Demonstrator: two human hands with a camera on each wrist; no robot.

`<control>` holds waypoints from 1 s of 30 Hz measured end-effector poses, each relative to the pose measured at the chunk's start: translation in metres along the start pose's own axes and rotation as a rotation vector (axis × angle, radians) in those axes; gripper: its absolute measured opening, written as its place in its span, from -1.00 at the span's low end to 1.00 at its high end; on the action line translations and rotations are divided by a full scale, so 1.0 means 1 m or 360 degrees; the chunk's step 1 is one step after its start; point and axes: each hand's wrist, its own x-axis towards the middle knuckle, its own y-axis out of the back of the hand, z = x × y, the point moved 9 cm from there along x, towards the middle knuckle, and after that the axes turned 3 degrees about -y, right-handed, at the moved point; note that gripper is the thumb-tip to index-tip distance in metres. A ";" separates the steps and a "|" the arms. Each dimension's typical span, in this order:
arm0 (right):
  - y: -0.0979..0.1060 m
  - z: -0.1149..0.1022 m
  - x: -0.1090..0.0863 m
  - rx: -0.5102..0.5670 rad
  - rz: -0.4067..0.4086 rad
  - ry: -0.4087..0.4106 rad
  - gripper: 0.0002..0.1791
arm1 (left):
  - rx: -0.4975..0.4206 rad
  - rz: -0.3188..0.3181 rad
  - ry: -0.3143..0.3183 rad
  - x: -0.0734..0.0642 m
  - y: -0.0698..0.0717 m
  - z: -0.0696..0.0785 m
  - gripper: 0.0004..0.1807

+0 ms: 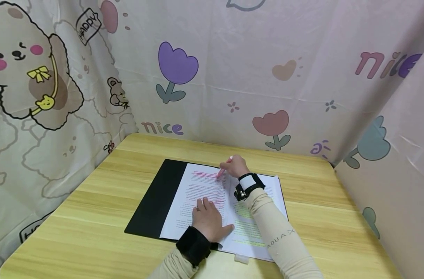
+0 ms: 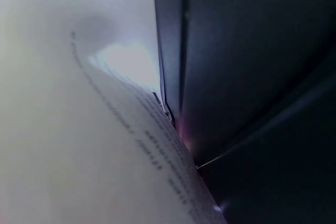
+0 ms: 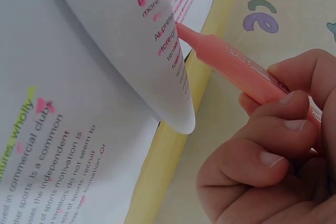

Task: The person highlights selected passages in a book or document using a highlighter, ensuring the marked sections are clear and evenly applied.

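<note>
My right hand (image 1: 235,166) pinches a pink highlighter (image 1: 220,173), its tip on the upper part of the left page (image 1: 198,193). Up close in the right wrist view, the highlighter (image 3: 241,69) points at the printed lines while the fingers of my right hand (image 3: 273,156) curl round its barrel. Pink strokes mark several lines at the top and right side of that page. Spread out on the lower part of the same page lies my left hand (image 1: 210,223), thumb towards the fold. The left wrist view shows only blurred print and dark surfaces.
A black folder (image 1: 156,197) holds the pages on the wooden table (image 1: 76,224). The right page (image 1: 244,236) carries yellow-green marks. A small whitish piece (image 1: 241,259) sits at the folder's front edge. Patterned cloth (image 1: 225,77) hangs behind and at both sides.
</note>
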 end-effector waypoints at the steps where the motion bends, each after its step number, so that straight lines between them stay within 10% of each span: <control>1: 0.000 0.000 0.000 -0.0003 0.0001 -0.0001 -0.69 | 0.0001 0.0001 -0.0002 0.000 0.000 0.000 0.13; 30: -0.001 -0.002 0.001 -0.0040 -0.0048 -0.0052 -0.69 | 0.0017 -0.0061 0.0029 0.001 -0.003 -0.001 0.15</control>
